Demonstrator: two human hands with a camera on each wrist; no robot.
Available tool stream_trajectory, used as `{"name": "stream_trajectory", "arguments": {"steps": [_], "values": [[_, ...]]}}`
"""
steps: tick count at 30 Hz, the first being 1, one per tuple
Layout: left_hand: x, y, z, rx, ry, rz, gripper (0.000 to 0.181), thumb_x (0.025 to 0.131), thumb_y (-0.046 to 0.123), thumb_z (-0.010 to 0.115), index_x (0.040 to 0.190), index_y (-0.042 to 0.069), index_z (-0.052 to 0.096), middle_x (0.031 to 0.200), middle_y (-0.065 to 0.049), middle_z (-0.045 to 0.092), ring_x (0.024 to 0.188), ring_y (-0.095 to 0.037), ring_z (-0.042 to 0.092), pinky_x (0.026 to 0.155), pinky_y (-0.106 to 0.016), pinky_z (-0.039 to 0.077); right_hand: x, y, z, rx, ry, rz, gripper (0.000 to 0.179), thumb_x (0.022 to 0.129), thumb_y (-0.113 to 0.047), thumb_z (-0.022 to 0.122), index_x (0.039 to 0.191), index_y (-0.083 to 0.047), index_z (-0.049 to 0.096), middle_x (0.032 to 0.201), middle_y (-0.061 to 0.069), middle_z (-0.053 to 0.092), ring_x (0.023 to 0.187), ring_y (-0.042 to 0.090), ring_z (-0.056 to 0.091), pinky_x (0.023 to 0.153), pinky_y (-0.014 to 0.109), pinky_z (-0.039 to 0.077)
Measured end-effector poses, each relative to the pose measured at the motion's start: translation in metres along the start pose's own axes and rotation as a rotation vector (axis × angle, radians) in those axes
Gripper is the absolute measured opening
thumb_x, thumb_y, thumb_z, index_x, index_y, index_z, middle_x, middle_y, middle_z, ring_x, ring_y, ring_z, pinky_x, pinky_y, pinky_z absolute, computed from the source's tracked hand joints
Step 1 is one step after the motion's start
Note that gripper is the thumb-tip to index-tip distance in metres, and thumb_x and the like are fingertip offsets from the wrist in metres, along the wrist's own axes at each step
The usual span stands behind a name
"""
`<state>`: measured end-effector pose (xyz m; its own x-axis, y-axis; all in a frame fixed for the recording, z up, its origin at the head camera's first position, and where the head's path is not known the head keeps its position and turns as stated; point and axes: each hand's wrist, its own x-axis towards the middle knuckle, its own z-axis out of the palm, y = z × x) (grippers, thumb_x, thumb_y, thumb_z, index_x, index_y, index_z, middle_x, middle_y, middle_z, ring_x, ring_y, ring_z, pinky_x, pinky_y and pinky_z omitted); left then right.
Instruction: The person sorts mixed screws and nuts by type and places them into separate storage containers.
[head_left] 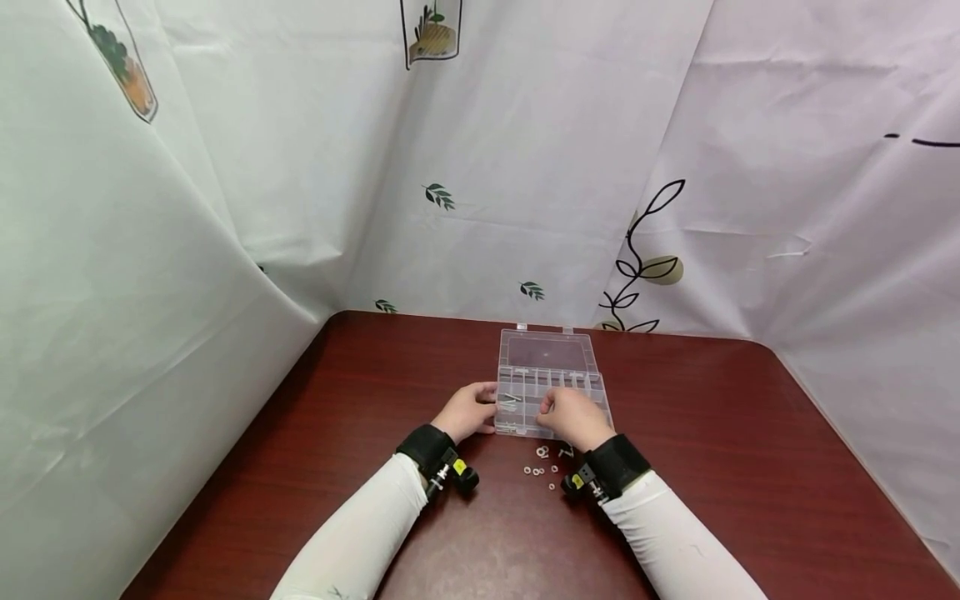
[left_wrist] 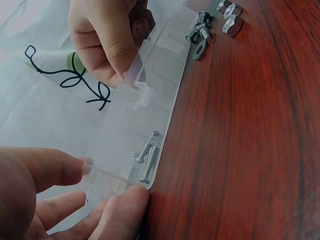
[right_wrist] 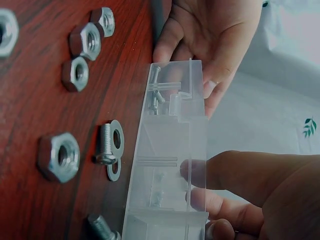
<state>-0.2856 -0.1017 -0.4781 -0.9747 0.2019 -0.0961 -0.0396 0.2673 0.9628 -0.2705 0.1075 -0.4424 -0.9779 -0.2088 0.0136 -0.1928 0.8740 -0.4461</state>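
Observation:
A clear plastic compartment box (head_left: 531,422) lies on the table with its lid (head_left: 551,351) folded back. My left hand (head_left: 467,411) grips the box's left end, thumb and fingers around the corner in the left wrist view. Several silver screws (left_wrist: 148,159) lie in the compartment beside those fingers. Over the front right compartments is my right hand (head_left: 576,417), its fingers bent downward. Through the clear wall in the right wrist view, the thumb and finger tips (right_wrist: 197,198) stand slightly apart, with nothing visible between them. Small metal pieces (right_wrist: 157,192) show blurred behind the front wall.
In front of the box lie several hex nuts (right_wrist: 85,41), flat washers (right_wrist: 117,140) and short bolts (right_wrist: 106,141), near my right wrist. The dark red table (head_left: 390,375) meets a patterned white cloth (head_left: 525,167) behind and at the sides.

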Motion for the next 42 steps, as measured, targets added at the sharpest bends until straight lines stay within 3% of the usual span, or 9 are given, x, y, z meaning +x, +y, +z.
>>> {"name": "stream_trajectory", "arguments": {"steps": [12,19,24,30,35,42], "values": [[-0.002,-0.001,0.002,-0.016,-0.005,0.0,0.049,0.095,0.0,0.061,0.142,-0.001,0.049,0.126,-0.022,0.057,0.099,-0.027,0.065,0.065,-0.034,0.061,-0.003,0.005,-0.001,0.032,-0.01,-0.026,0.016,0.085,-0.023,0.073,0.078,-0.016,0.061,0.068,-0.001,0.056,0.058,0.017,0.05,0.053,0.031,0.04],[0.0,-0.002,0.002,-0.02,-0.005,0.002,0.049,0.094,0.0,0.061,0.142,-0.001,0.05,0.125,-0.022,0.058,0.1,-0.027,0.065,0.064,-0.034,0.061,-0.011,0.012,-0.009,0.075,0.012,-0.113,0.013,0.088,-0.021,0.071,0.08,-0.017,0.062,0.065,-0.003,0.053,0.057,0.014,0.047,0.054,0.03,0.04],[0.001,-0.003,0.002,-0.028,-0.007,0.008,0.05,0.094,0.0,0.062,0.142,-0.001,0.05,0.125,-0.022,0.058,0.099,-0.028,0.065,0.065,-0.035,0.061,-0.025,0.016,-0.017,0.034,0.011,-0.18,0.013,0.087,-0.018,0.071,0.078,-0.018,0.061,0.065,-0.005,0.051,0.058,0.012,0.046,0.056,0.029,0.04],[-0.002,0.0,0.004,-0.019,0.0,0.008,0.05,0.095,0.0,0.061,0.143,-0.001,0.048,0.125,-0.022,0.057,0.1,-0.029,0.064,0.066,-0.036,0.061,-0.04,0.024,-0.022,-0.034,-0.046,-0.221,0.018,0.086,-0.017,0.072,0.074,-0.023,0.061,0.061,-0.007,0.05,0.054,0.01,0.045,0.051,0.028,0.038],[-0.004,0.001,0.002,-0.013,0.0,0.002,0.05,0.095,0.002,0.061,0.143,0.0,0.049,0.125,-0.021,0.057,0.1,-0.027,0.065,0.067,-0.034,0.061,-0.042,0.025,-0.018,-0.095,-0.07,-0.254,0.019,0.081,-0.014,0.075,0.071,-0.023,0.061,0.06,-0.01,0.049,0.055,0.009,0.045,0.052,0.028,0.039],[-0.003,-0.001,0.002,-0.007,0.003,0.003,0.049,0.095,0.002,0.061,0.143,0.001,0.049,0.125,-0.02,0.057,0.099,-0.026,0.065,0.066,-0.034,0.061,-0.043,0.026,-0.015,-0.153,-0.068,-0.241,0.014,0.076,-0.013,0.077,0.073,-0.022,0.068,0.064,-0.011,0.053,0.059,0.01,0.046,0.055,0.031,0.042]]}}
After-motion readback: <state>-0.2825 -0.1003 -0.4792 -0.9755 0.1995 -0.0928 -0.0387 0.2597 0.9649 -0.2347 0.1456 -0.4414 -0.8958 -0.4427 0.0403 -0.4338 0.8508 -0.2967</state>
